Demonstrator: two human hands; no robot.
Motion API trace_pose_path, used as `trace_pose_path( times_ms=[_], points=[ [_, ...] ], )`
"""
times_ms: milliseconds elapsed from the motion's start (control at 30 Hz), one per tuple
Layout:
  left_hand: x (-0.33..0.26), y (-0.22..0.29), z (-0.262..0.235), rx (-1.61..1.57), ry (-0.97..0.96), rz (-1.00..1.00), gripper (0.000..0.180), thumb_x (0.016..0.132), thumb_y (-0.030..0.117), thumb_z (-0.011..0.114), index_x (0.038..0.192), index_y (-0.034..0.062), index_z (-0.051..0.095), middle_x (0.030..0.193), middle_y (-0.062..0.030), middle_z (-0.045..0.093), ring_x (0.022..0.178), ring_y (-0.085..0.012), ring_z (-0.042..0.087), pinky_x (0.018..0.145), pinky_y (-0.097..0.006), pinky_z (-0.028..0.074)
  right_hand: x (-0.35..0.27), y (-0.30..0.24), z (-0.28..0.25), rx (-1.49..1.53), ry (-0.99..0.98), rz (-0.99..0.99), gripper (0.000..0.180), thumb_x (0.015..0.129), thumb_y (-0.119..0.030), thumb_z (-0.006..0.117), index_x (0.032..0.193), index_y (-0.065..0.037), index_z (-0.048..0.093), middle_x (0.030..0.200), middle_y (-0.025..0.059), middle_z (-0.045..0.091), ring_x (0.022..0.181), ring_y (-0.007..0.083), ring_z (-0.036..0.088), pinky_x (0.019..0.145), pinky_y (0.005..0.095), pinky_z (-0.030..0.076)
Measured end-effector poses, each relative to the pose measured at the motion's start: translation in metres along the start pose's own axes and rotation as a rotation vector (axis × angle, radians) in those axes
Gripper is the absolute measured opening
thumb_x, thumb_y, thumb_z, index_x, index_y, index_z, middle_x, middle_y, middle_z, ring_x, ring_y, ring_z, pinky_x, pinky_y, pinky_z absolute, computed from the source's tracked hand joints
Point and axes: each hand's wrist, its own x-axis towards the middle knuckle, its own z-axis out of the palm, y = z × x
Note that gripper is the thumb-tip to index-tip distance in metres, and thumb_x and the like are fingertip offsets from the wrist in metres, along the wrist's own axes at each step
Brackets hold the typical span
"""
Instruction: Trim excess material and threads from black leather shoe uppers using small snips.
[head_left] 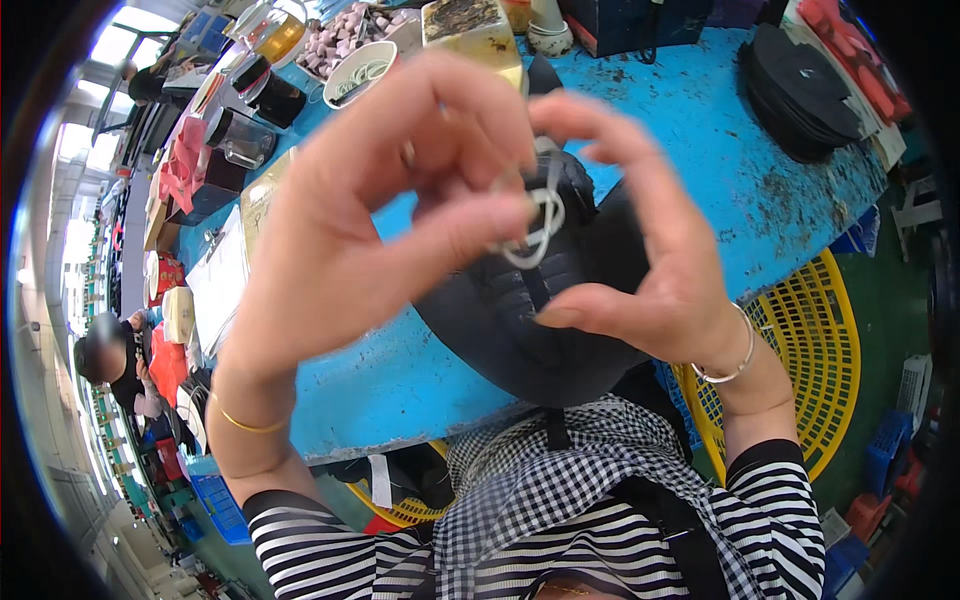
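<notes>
My left hand point(380, 215) is raised over the table, thumb and fingertips pinched together on a thin white cord loop point(547, 225). The loop hangs twisted and slightly blurred from the fingertips. To its right, my right hand point(655, 240) is open, thumb and forefinger spread wide apart with nothing between them. Beneath both hands lies a black, rounded piece point(500, 335) with raised rows across its top, looking like a shoe upper. My hands hide part of it, so its exact kind is unclear.
A blue table point(365, 385) carries a white bowl of pale cord loops point(362, 75), glass jars, a worn metal tin point(465, 30) and a stack of black discs point(800, 95). Yellow baskets point(815, 360) stand by the near edge. Another person point(125, 370) is at far left.
</notes>
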Motion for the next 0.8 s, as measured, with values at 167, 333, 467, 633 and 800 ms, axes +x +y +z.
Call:
trace_pose_path(
  times_ms=[167,333,467,633,800],
  points=[
    [-0.037,-0.001,0.026,0.226,0.031,0.176,0.009,0.077,-0.010,0.066,0.083,-0.0027,0.066,0.082,-0.0080,0.060,0.076,-0.0166,0.058,0.064,-0.027,0.045,-0.017,0.002,-0.001,0.397,-0.111,-0.017,0.002,0.087,-0.006,0.066,0.088,-0.004,0.066,0.091,0.0055,0.067,0.089,0.0214,0.062,0.085,0.0336,0.047],
    [-0.063,-0.021,0.056,0.658,0.408,0.194,0.052,0.069,-0.013,0.063,0.111,0.0146,0.075,0.069,-0.0040,0.053,0.059,-0.0168,0.053,0.051,-0.027,0.042,-0.042,-0.031,0.037,0.123,-0.095,-0.494,0.009,0.082,-0.009,0.066,0.082,-0.007,0.058,0.083,0.0039,0.058,0.089,0.0243,0.061,0.082,0.0374,0.050],
    [-0.077,-0.025,0.066,0.284,0.493,-0.196,0.042,0.086,-0.008,0.058,0.123,0.0090,0.069,0.068,-0.0005,0.056,0.052,-0.0096,0.048,0.046,-0.026,0.037,-0.067,-0.035,0.064,0.171,-0.131,-0.528,0.011,0.084,-0.011,0.066,0.087,-0.005,0.057,0.077,0.0063,0.055,0.075,0.0235,0.059,0.068,0.0353,0.051],
    [-0.089,-0.033,0.051,-1.281,0.569,-0.143,0.058,0.104,0.030,0.048,0.153,0.0053,0.029,0.130,-0.0219,0.058,0.112,-0.0238,0.064,0.085,-0.032,0.056,-0.070,-0.039,0.080,0.311,-0.169,-0.128,0.030,0.083,-0.006,0.070,0.112,-0.001,0.061,0.075,0.0085,0.061,0.063,0.0233,0.058,0.056,0.0336,0.047],
    [-0.048,-0.027,0.039,-0.862,0.491,0.184,0.074,0.101,0.044,0.051,0.157,0.0123,0.014,0.157,-0.0223,0.025,0.146,-0.0349,0.026,0.114,-0.050,0.031,-0.061,-0.042,0.075,0.460,-0.040,-0.069,0.031,0.088,-0.003,0.064,0.118,0.002,0.058,0.075,0.0087,0.060,0.055,0.0182,0.054,0.052,0.0309,0.044]
  ],
)
